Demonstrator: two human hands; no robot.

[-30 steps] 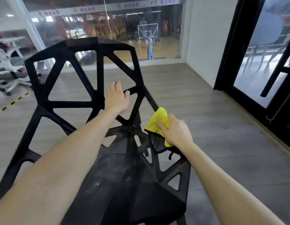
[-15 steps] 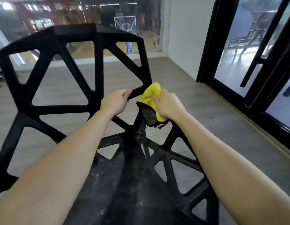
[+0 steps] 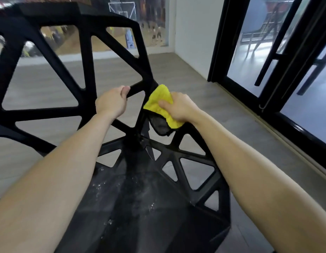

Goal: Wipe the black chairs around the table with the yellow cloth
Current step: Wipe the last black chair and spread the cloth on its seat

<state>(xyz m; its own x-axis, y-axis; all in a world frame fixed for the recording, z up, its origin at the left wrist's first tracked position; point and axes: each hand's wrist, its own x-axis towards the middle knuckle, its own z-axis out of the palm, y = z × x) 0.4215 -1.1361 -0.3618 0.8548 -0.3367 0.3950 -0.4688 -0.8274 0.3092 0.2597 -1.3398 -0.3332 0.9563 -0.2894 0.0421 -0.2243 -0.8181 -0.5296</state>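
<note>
Black chair (image 3: 89,73): open lattice of triangular cut-outs across back and seat edges, upright on grey floor, seat dusted with pale specks. Yellow cloth (image 3: 158,105): bunched, dark underside hanging below, pressed against right edge of backrest where back meets seat, gripped there by a hand.

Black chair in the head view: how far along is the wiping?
Done: nothing can be confirmed clean. In hand: the right hand holds the folded yellow cloth against a strut at the right edge of the black lattice plastic chair, while the left hand has a grip on a backrest bar. Left: the seat, where pale dusty specks show. No other chairs are clearly in view.
</note>
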